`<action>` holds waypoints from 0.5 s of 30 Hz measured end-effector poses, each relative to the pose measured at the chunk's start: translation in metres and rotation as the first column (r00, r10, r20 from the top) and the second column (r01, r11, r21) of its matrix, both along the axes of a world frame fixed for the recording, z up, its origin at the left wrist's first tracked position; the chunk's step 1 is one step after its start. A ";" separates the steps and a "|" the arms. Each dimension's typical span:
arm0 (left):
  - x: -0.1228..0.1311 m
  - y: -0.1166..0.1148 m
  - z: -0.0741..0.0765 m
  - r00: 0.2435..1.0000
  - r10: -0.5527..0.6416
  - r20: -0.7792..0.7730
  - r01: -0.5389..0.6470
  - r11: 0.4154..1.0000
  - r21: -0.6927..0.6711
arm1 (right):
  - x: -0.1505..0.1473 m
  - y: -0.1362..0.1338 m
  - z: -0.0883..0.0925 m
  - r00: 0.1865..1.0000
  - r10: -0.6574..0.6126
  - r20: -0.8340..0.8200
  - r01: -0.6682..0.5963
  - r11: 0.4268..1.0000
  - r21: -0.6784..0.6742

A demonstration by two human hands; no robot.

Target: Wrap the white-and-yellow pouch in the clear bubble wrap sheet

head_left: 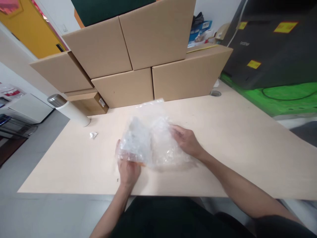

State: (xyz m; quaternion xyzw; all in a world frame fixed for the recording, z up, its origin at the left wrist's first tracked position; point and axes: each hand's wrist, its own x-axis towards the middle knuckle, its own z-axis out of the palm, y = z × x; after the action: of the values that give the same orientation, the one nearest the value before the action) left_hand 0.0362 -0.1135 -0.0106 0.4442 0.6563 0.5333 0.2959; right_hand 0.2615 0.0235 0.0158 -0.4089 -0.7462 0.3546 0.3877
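A crinkled clear plastic bag (164, 145) is held up over the pale tabletop (223, 142), blurred by motion. In or behind its left part shows a greyish flat packet (136, 138), with a thin orange edge along the bottom; what it contains I cannot make out. My left hand (129, 169) is closed around the packet's lower left, its fingers partly behind the plastic. My right hand (185, 138) pinches the bag's right side, thumb and fingers together.
Several cardboard boxes (121, 89) are stacked along the table's back edge. A white bottle with a metal cap (74, 112) stands at the left, near a small crumpled white scrap (93, 135). At the back right is a round clear-grey item (215, 93). A dark machine (267, 49) stands beyond.
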 end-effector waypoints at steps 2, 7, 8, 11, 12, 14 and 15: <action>-0.013 -0.007 0.004 0.992 0.121 -0.024 -0.119 0.991 0.056 | 0.005 0.002 0.004 0.999 -0.045 -0.026 0.045 0.999 0.023; -0.036 -0.022 0.006 0.858 0.076 -0.509 -0.015 0.992 0.123 | 0.015 0.006 0.013 0.995 -0.070 -0.076 0.070 0.998 0.007; -0.038 -0.023 0.005 0.798 0.056 -0.600 0.032 0.990 0.135 | 0.016 0.007 0.015 0.993 -0.068 -0.095 0.068 0.998 -0.008; -0.042 -0.023 0.003 0.733 0.053 -0.678 0.047 0.991 0.128 | 0.019 0.010 0.019 0.986 -0.083 -0.147 0.074 0.995 -0.066; -0.045 -0.023 0.002 0.766 0.063 -0.640 -0.009 0.996 0.088 | 0.020 0.012 0.020 0.983 -0.095 -0.158 0.082 0.993 -0.088; -0.051 -0.025 0.002 0.854 0.156 -0.496 -0.168 0.986 0.021 | 0.023 0.016 0.021 0.978 -0.128 -0.164 0.106 0.985 -0.138; -0.056 -0.026 0.002 0.884 0.234 -0.405 -0.251 0.968 0.013 | 0.025 0.019 0.020 0.977 -0.144 -0.157 0.118 0.979 -0.164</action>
State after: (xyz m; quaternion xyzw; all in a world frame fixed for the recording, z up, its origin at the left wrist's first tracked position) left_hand -0.0198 -0.1394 -0.0081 0.4533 0.7638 0.4498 0.0937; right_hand 0.2865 0.0428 0.0356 -0.4545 -0.6526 0.4180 0.4391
